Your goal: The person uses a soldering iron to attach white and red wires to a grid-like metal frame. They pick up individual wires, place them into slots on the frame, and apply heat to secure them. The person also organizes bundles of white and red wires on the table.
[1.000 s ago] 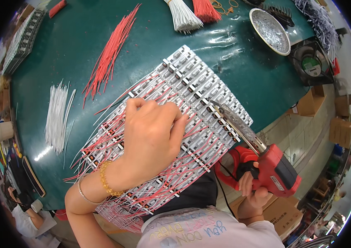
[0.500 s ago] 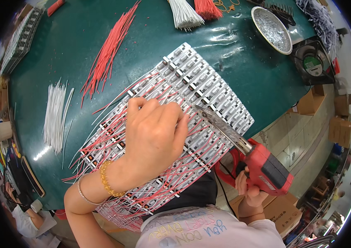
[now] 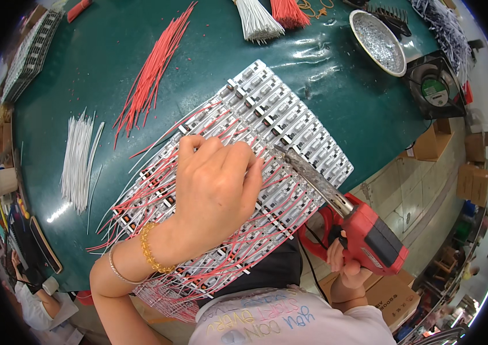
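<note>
Panel of small modules [image 3: 314,138] lies at the middle of the view, slanting from its far corner at 12 o'clock down toward the wearer's body. As I judge it, the wiring is partly done: red and white wires [image 3: 166,302] crowd the panel from its centre to 7 o'clock, while the modules along its 1-to-2 o'clock edge carry none and look left to do.

The left hand [image 3: 216,181] is over the panel's centre, fingers curled inward; their tips are hidden, so I cannot tell whether they pinch a wire. At 4 o'clock the right hand [image 3: 346,267] has its fingers wrapped around the grip of a red-and-black soldering gun [image 3: 377,240], whose tip points at the panel just beside the left hand; whether it touches is unclear.

On the green counter [image 3: 209,54], loose white wires [image 3: 76,167] lie at 9 o'clock and loose red wires [image 3: 155,77] near 11. White [image 3: 257,23] and red [image 3: 290,14] bundles sit around 12, a metal dish [image 3: 394,74] of silvery scraps between 1 and 2, a black fan [image 3: 435,89] at 2. Cardboard boxes [image 3: 474,184] stand on the floor at 3; another person [image 3: 39,305] shows at 8.
</note>
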Available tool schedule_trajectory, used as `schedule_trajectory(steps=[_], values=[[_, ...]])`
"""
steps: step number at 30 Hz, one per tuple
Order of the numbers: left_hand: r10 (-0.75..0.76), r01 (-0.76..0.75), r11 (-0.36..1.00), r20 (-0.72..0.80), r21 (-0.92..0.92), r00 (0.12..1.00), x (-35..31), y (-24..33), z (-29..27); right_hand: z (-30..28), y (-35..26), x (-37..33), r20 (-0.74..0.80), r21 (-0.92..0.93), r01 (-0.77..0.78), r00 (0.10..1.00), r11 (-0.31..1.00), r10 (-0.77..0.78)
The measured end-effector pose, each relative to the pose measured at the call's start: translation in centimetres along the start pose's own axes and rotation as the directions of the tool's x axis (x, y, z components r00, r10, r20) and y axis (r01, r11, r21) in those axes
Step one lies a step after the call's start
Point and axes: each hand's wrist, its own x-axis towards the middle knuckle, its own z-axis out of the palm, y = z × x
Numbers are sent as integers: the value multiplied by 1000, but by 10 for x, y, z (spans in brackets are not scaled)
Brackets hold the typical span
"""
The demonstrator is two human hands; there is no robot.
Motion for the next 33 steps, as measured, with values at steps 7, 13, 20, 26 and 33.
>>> schedule_trajectory(steps=[7,13,20,26,33], values=[[-14,14,1000,5,6,1000,-1,0,-1,-5,-5,-1,39,-69,-63,997,996,66],[-13,13,1000,17,-14,1000,1,2,-3,5,-11,0,-52,160,-87,994,983,97],[-8,19,990,81,-138,997,3,-1,-11,0,-2,-1,-70,180,-6,997,984,19],[117,-116,992,16,-49,993,-1,-2,-2,6,-21,7,32,265,4,999,964,-13],[20,-19,1000,14,-9,1000,1,10,6,8,-20,5,62,255,40,996,966,-58]])
